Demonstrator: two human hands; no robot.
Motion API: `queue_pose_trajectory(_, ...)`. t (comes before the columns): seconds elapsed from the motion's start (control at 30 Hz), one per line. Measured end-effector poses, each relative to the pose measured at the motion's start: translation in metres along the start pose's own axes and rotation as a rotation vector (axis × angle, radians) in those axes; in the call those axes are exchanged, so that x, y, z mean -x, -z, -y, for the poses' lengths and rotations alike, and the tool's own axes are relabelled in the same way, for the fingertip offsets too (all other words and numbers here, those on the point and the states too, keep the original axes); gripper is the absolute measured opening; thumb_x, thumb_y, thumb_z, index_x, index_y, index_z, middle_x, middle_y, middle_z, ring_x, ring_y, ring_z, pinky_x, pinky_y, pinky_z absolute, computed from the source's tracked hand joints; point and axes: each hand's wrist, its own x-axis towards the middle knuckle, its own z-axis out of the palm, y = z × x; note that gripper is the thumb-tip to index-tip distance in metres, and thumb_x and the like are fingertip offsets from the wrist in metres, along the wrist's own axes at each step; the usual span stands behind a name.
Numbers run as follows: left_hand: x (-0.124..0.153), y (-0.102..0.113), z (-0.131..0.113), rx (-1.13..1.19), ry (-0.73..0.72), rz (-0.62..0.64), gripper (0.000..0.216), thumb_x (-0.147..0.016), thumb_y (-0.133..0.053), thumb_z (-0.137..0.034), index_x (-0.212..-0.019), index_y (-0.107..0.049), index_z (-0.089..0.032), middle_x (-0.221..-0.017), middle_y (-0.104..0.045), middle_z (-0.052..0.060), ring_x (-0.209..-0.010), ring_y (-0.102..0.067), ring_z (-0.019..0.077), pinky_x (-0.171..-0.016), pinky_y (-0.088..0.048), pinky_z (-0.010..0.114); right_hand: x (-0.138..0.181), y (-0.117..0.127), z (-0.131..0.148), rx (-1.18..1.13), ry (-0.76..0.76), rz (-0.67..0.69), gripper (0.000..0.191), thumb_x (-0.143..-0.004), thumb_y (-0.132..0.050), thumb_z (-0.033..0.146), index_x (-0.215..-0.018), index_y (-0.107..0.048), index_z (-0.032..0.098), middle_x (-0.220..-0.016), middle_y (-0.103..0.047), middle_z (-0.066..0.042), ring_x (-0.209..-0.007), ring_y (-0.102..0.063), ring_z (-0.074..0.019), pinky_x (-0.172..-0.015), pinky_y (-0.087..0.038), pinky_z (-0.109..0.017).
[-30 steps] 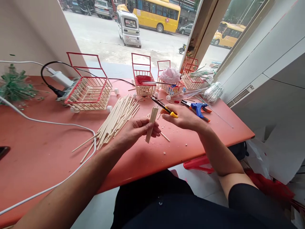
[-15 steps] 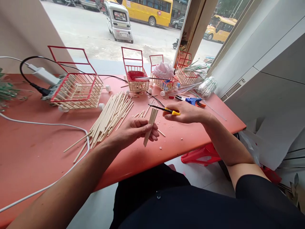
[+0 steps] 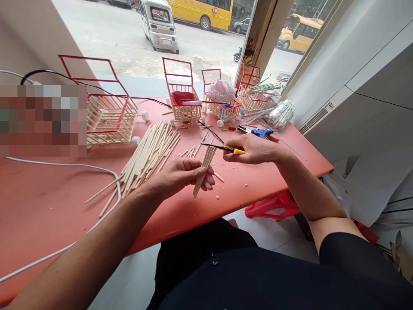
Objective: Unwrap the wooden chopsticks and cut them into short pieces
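Observation:
My left hand is closed round a small bundle of short wooden sticks, held upright and tilted above the red table. My right hand grips yellow-handled cutters, whose dark tip points left and meets the top of the bundle. A loose heap of long wooden sticks lies on the table just left of my left hand. A few short cut sticks rest behind the bundle.
Several small stick-and-red-wire carts stand along the window side. A blue glue gun lies beyond my right hand. A white cable loops across the left. A red stool sits under the table's right edge.
Both hands keep their grip. The cutters have closed in on the top of the stick bundle. The camera has tilted and shifted slightly.

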Motion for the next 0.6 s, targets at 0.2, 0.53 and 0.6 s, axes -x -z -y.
queue_pose_trajectory(0.2, 0.001, 0.001, 0.002, -0.017, 0.035, -0.039, 0.037, -0.088, -0.096, -0.048, -0.096, -0.089, -0.013, -0.086, -0.087, 0.016, -0.076, -0.084, 0.024, -0.074, -0.069, 0.032, 0.0, -0.004, -0.002, 0.001, 0.016, -0.043, 0.033, -0.099, -0.067, 0.044, -0.078, -0.06, 0.02, -0.077, -0.063, -0.002, -0.075, -0.052, -0.0167, -0.073, -0.034, -0.032)
queue_pose_trajectory(0.53, 0.002, 0.001, 0.001, -0.045, 0.013, -0.068, 0.037, -0.087, -0.097, -0.048, -0.096, -0.09, -0.013, -0.085, -0.086, 0.016, -0.076, -0.083, 0.024, -0.075, -0.07, 0.033, -0.002, -0.011, -0.004, 0.024, 0.05, -0.132, 0.037, -0.098, -0.066, 0.05, -0.08, -0.05, 0.022, -0.076, -0.054, 0.0, -0.074, -0.048, -0.0162, -0.073, -0.031, -0.033)
queue_pose_trajectory(0.6, 0.001, 0.0, 0.002, -0.049, 0.001, -0.072, 0.037, -0.086, -0.098, -0.049, -0.096, -0.09, -0.013, -0.084, -0.086, 0.015, -0.075, -0.083, 0.0228, -0.074, -0.07, 0.03, -0.001, -0.012, -0.005, 0.027, 0.057, -0.15, 0.037, -0.098, -0.066, 0.05, -0.08, -0.049, 0.022, -0.076, -0.054, 0.0, -0.073, -0.047, -0.0158, -0.072, -0.031, -0.033)
